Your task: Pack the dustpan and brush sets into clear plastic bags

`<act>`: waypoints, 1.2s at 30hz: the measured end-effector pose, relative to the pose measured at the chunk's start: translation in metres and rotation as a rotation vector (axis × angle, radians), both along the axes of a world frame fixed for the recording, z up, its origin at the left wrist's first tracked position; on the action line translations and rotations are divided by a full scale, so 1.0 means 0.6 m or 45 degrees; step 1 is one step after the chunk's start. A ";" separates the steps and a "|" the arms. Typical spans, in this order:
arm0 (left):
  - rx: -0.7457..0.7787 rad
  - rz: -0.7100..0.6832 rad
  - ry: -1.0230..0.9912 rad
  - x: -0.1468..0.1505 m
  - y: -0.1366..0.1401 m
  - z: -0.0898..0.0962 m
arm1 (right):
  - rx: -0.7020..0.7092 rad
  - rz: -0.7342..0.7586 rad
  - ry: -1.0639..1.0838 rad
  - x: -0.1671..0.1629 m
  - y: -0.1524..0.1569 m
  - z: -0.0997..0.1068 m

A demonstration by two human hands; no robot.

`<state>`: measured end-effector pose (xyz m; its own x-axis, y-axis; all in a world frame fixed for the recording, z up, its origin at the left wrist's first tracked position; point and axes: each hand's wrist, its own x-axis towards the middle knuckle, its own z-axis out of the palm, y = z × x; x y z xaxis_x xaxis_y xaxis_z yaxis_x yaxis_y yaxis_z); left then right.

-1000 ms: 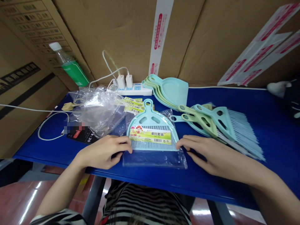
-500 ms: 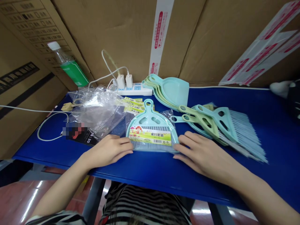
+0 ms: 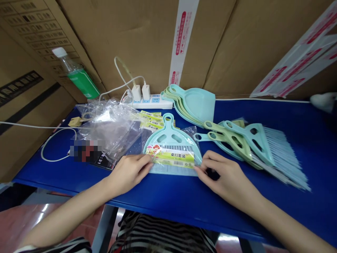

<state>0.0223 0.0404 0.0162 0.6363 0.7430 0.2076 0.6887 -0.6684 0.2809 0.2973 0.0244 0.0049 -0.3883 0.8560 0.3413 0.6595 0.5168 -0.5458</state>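
Note:
A light-blue dustpan and brush set [image 3: 171,172] lies flat in front of me in a clear plastic bag, its handle pointing away. Across the brush bristles runs a green and yellow label card [image 3: 171,157] with a red mushroom picture. At the lower left corner of the set, my left hand [image 3: 131,172] is closed in a pinch on the bag's edge. My right hand [image 3: 223,172] pinches the lower right corner between thumb and curled fingers. Both grips partly hide the corners.
Nested dustpans [image 3: 199,103] sit at the back, with loose brushes [image 3: 252,144] on the right. Clear bags [image 3: 113,123] and more label cards [image 3: 151,121] lie left. Behind are a phone [image 3: 104,161], a power strip [image 3: 158,102], a bottle [image 3: 81,80] and cardboard [image 3: 137,35].
My right hand's fingers have curled from a looser spread into a pinch at the corner. The left hand's fingers have drawn in tighter too. The view has shifted slightly.

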 end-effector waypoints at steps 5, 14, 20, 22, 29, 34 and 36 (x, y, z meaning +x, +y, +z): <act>0.076 0.065 -0.068 0.008 0.000 -0.010 | 0.041 -0.057 0.029 -0.010 0.004 -0.010; 0.403 0.116 0.046 0.016 -0.001 -0.008 | -0.040 -0.158 0.046 -0.006 0.008 -0.020; 0.532 -0.091 0.150 0.013 -0.003 -0.005 | -0.150 -0.146 0.071 -0.010 0.011 -0.016; 0.523 -0.160 0.193 0.014 -0.004 -0.005 | -0.164 -0.130 0.073 -0.011 0.013 -0.014; 0.457 -0.279 0.405 0.024 0.004 -0.005 | -0.126 -0.100 -0.018 -0.002 0.017 -0.014; 0.414 -0.349 0.469 0.029 0.014 0.003 | 0.498 -0.080 -0.454 -0.013 0.016 0.012; 0.399 -0.364 0.489 0.032 0.018 0.007 | 0.722 0.117 -0.625 -0.026 0.019 0.023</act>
